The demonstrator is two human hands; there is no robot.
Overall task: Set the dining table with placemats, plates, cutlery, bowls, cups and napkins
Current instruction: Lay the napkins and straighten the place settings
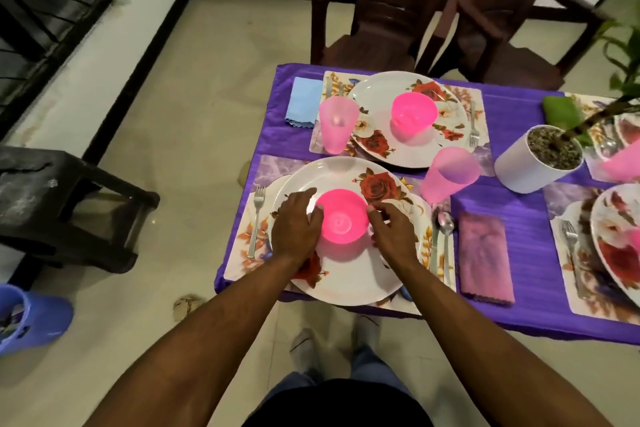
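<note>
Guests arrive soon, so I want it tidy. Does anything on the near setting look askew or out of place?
The near plate overhangs the table's edge and juts past its placemat. Both hands, left and right, touch the bowl on it. Nothing looks spilled or damaged.

White plant pot [533, 163], brown chairs [384, 10], black stool [69, 204]
</note>
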